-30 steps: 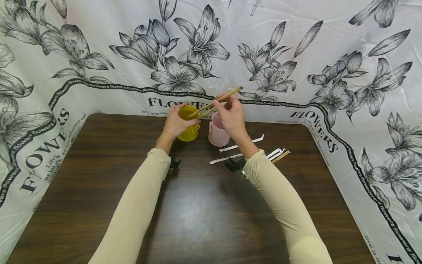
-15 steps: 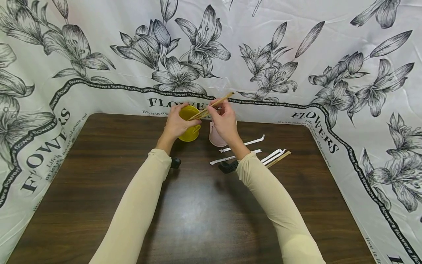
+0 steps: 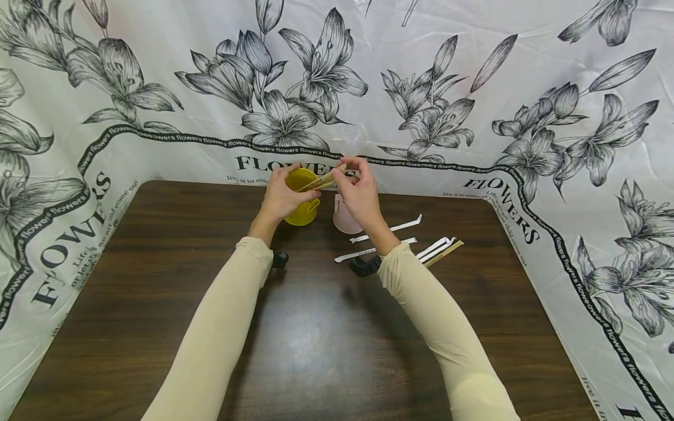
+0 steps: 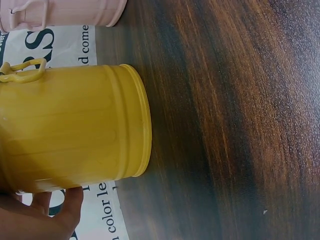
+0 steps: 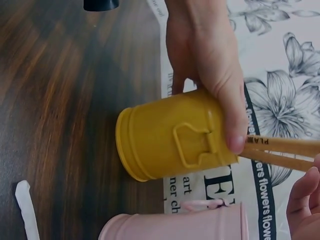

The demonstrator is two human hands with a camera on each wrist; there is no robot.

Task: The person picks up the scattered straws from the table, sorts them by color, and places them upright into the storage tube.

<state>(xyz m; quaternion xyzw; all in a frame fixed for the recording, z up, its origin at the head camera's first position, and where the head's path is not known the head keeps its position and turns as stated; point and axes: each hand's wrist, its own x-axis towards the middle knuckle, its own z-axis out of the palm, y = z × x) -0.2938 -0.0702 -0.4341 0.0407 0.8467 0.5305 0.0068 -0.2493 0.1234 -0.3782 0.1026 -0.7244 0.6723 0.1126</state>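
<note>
A small yellow metal pail (image 3: 301, 217) with a side handle stands at the table's back edge. My left hand (image 3: 279, 202) grips it round the rim, thumb over the near side. Two brown-wrapped straws (image 5: 282, 145), one printed "PLA", slant out of its mouth to the right. At their upper ends, my right hand (image 3: 359, 190) pinches a brown straw (image 3: 329, 177) between thumb and fingers. Right of the yellow pail stands a matching pink pail (image 3: 344, 221), partly behind my right hand. The straws' lower ends are hidden inside the yellow pail.
Right of the pails lie several white-wrapped straws (image 3: 404, 225) and a brown-wrapped straw (image 3: 447, 252) on the dark wooden table (image 3: 316, 351). A white cloth (image 3: 421, 35) printed with flowers hangs along the table's back and sides.
My right hand has moved left and lowered its brown straw deeper into the yellow pail, beside the other straw. My left hand has stayed on the pail.
</note>
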